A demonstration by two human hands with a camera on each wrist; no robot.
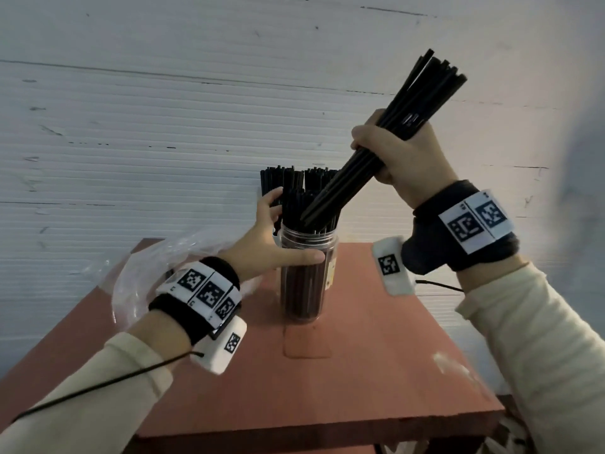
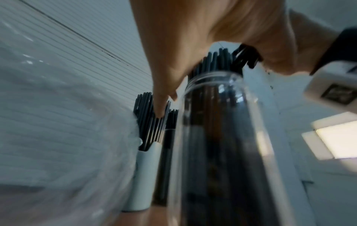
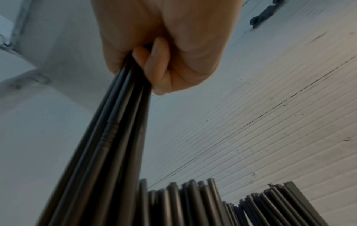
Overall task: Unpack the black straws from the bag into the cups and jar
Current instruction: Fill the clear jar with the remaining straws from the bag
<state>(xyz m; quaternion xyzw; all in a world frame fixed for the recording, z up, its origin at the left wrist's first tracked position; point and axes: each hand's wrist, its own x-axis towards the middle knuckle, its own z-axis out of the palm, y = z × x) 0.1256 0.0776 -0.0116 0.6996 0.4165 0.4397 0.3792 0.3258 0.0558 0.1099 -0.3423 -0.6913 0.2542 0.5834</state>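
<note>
Right hand (image 1: 402, 152) is raised above and to the right of the jar (image 1: 307, 273), fingers curled tight round a bundle of black straws (image 1: 386, 139). Bundle is tilted: upper ends point up and to the right, lower ends reach down-left to the mouth of the jar, among the straws already standing in it. The right wrist view confirms the fist closed on the bundle (image 3: 108, 145), with upright straw tips below it.

Left hand (image 1: 271, 244) is at the jar's left side, fingers relaxed and spread. Thumb lies across the front of the jar below its rim; fingertips reach up to the straws standing behind and left of the jar. In the left wrist view one fingertip (image 2: 160, 111) touches the straws in a white cup (image 2: 142, 175) just beside the jar (image 2: 222, 137).

Jar is clear, upright, near the middle of a reddish table (image 1: 376, 371), and packed with straws. Clear plastic bag (image 1: 137, 273) lies crumpled at the table's left edge, behind the left wrist. Whether it holds any straws cannot be told.
</note>
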